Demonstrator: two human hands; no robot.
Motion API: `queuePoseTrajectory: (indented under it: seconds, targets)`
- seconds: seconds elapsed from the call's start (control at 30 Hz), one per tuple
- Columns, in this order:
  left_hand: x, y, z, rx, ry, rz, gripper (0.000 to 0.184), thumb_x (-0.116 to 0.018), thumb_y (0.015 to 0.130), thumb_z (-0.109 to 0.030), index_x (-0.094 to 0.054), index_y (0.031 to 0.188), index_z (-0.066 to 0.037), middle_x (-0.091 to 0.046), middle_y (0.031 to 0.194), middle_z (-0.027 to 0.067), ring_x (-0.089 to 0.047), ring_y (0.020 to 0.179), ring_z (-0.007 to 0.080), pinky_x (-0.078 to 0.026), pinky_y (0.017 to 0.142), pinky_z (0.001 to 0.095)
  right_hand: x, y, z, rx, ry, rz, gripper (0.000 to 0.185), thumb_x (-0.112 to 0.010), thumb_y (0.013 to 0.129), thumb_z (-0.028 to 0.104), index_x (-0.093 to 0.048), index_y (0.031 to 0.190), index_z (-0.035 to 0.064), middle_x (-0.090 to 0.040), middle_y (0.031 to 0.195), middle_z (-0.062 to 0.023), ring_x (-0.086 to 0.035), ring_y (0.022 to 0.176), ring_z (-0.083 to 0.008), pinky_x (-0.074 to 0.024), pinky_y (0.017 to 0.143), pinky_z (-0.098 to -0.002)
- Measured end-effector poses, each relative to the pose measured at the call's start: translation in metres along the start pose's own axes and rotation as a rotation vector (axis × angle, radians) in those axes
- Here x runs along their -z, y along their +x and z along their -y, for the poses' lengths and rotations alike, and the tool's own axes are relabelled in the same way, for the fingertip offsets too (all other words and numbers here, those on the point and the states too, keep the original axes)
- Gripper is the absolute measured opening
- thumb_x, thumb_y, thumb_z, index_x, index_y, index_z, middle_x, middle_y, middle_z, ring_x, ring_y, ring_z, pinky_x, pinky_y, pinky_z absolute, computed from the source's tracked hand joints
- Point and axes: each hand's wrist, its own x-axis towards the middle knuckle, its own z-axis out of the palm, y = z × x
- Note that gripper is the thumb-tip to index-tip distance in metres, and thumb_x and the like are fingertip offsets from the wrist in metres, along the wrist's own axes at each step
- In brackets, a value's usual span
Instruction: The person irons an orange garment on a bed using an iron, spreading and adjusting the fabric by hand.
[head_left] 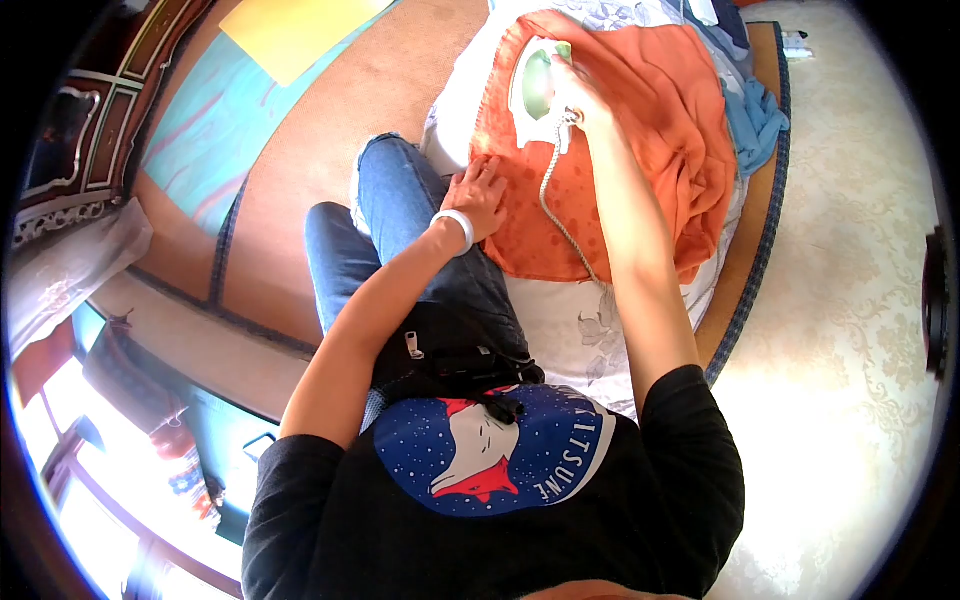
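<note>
My right hand is wrapped round the handle of a white and green clothes iron, which rests on an orange cloth. A pale braided cord runs from the iron's back end toward my body, across the cloth. My left hand lies flat with fingers stretched on the cloth's left edge, a white band on its wrist. Dark damp-looking spots mark the cloth's near left part. To the right the cloth lies bunched in folds. The iron's soleplate is hidden underneath.
White floral fabric lies under the orange cloth. Blue cloth is at its right, by the mat's dark edge. A yellow sheet and a turquoise sheet lie far left. Dark carved furniture stands beyond them.
</note>
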Motion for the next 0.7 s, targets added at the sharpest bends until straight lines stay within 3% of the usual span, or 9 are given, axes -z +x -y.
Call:
queuePoseTrajectory:
  seconds: [0.13,0.27,0.37,0.5,0.7]
  targets:
    - [-0.002,0.001,0.001,-0.018,0.004,-0.014,0.047,-0.058,0.078,-0.029,-0.05,0.119,-0.007,-0.031,0.14,0.0151,-0.027,0.131,0.0313,-0.032,0.101,0.0477,-0.006,-0.01,0.007,-0.03,0.045,0.015,0.032,-0.053,0.09,0.035,-0.05,0.1,0.0044,-0.05,0.069,-0.0015,-0.049,0.054,-0.0106,-0.0466,0.05,-0.0286]
    - [-0.001,0.002,0.001,-0.04,0.0,-0.007,0.049,-0.059,0.078,-0.027,-0.048,0.121,-0.008,-0.031,0.14,0.0145,-0.027,0.131,0.0313,-0.032,0.1,0.0492,0.002,0.0,-0.011,0.0,-0.071,-0.067,0.029,-0.051,0.091,0.035,-0.048,0.097,0.0067,-0.048,0.067,-0.0012,-0.047,0.049,-0.0101,-0.0449,0.044,-0.0273]
    - [0.001,0.0,0.0,-0.037,0.058,0.042,0.046,-0.052,0.082,-0.029,-0.046,0.122,-0.008,-0.027,0.143,0.0143,-0.022,0.133,0.0306,-0.03,0.101,0.0471,0.028,0.028,-0.037,0.091,-0.258,-0.112,0.027,-0.051,0.091,0.034,-0.047,0.095,0.0075,-0.047,0.066,-0.001,-0.047,0.049,-0.0103,-0.045,0.044,-0.0268]
    - [-0.001,-0.001,0.0,-0.037,0.096,0.049,0.049,-0.053,0.082,-0.03,-0.045,0.124,-0.007,-0.026,0.144,0.015,-0.021,0.134,0.0309,-0.029,0.102,0.047,0.057,-0.017,-0.024,0.03,-0.071,0.029,0.03,-0.055,0.089,0.036,-0.048,0.097,0.0086,-0.049,0.067,-0.0014,-0.048,0.049,-0.0105,-0.0459,0.043,-0.027]
    - [-0.002,-0.001,-0.001,-0.04,0.109,0.053,0.052,-0.055,0.081,-0.03,-0.043,0.125,-0.005,-0.024,0.145,0.0152,-0.021,0.134,0.0308,-0.029,0.103,0.0469,0.114,-0.05,-0.046,-0.065,-0.008,-0.15,0.03,-0.052,0.09,0.036,-0.047,0.098,0.0077,-0.05,0.063,-0.004,-0.049,0.045,-0.0134,-0.0456,0.041,-0.0288]
